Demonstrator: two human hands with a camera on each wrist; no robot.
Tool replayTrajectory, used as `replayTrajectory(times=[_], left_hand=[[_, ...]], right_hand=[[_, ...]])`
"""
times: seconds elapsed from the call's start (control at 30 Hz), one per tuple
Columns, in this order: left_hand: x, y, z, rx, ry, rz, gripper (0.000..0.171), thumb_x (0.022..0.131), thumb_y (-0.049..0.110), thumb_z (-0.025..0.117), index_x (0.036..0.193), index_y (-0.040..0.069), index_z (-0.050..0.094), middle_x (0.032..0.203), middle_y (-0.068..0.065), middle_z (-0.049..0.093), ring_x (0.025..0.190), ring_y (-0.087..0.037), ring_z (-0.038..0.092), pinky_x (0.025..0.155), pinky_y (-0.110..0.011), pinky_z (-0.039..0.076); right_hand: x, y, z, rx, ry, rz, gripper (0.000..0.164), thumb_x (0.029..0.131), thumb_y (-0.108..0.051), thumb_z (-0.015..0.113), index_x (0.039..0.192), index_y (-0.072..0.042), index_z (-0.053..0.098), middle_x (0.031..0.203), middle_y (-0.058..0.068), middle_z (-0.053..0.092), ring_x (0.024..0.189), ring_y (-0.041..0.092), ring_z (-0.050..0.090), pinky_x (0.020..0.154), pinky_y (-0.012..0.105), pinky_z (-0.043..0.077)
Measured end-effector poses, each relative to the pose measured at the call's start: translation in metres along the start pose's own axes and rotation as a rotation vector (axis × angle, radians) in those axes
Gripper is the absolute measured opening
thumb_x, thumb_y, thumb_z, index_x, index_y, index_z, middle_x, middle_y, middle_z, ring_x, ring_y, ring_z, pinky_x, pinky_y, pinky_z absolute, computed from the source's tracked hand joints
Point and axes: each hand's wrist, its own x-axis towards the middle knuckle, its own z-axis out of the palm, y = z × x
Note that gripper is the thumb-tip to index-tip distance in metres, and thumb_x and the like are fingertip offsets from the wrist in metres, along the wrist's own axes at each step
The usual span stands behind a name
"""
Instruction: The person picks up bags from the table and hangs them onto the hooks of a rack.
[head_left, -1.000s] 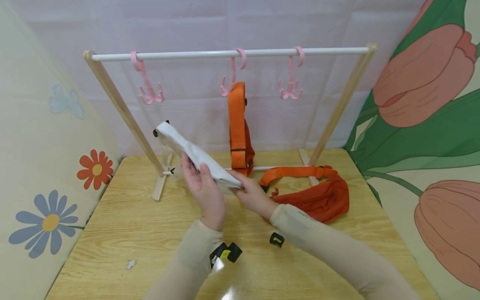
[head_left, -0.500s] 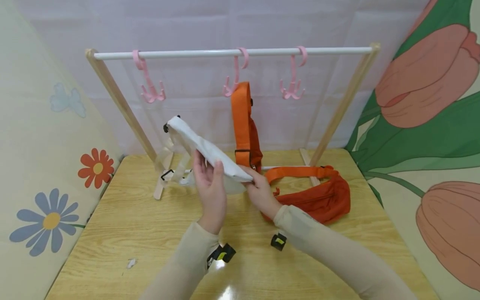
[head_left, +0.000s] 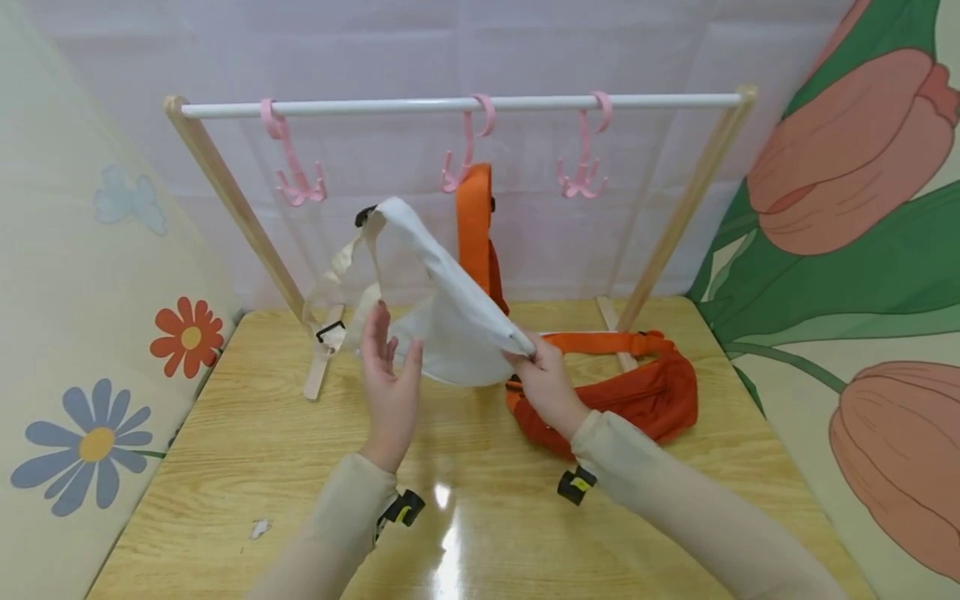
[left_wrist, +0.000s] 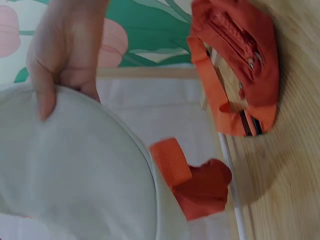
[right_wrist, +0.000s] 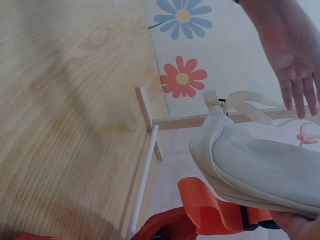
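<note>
Over the tabletop (head_left: 225, 467), right hand (head_left: 546, 385) pinches the soft white fabric bag (head_left: 442, 312); left hand (head_left: 390, 385) hovers, fingers relaxed.

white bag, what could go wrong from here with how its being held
The white bag is pinched only at one end by the right hand; the left hand is open beside it, so it might slip. Its loose strap dangles near the rack's wooden leg and could snag. The orange bag on the middle hook hangs close behind and may get bumped.
</note>
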Motion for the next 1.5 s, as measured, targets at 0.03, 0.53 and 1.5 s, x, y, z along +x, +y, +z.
replayTrajectory(times=[0.03, 0.53, 1.5], left_hand=[[0.001, 0.0, -0.002, 0.025, 0.015, 0.018, 0.062, 0.096, -0.007, 0.054, 0.152, -0.009, 0.026, 0.158, -0.025, 0.031, 0.148, -0.033, 0.03, 0.12, -0.048, 0.027], [0.01, -0.003, -0.016, 0.168, -0.009, 0.212, 0.045, 0.091, -0.013, 0.058, 0.135, -0.014, 0.046, 0.12, -0.026, 0.059, 0.112, -0.007, 0.054, 0.089, -0.022, 0.044], [0.079, 0.044, -0.019, 0.629, -0.361, 0.065, 0.104, 0.086, 0.057, 0.072, 0.159, 0.004, 0.02, 0.164, -0.016, 0.024, 0.156, -0.029, -0.003, 0.123, -0.058, 0.002]], right_hand=[[0.0, -0.001, -0.002, 0.004, -0.001, 0.001, 0.034, 0.098, 0.003, 0.056, 0.132, 0.008, 0.059, 0.129, 0.028, 0.063, 0.119, 0.041, 0.061, 0.103, 0.055, 0.048], [-0.004, -0.008, -0.017, -0.017, 0.046, 0.034, 0.027, 0.098, 0.004, 0.056, 0.123, 0.011, 0.06, 0.12, 0.029, 0.066, 0.101, 0.022, 0.066, 0.092, 0.034, 0.052], [-0.014, -0.019, -0.028, -0.019, 0.049, 0.024, 0.029, 0.097, 0.008, 0.054, 0.125, 0.014, 0.06, 0.126, 0.031, 0.062, 0.101, -0.005, 0.061, 0.09, 0.022, 0.05]])
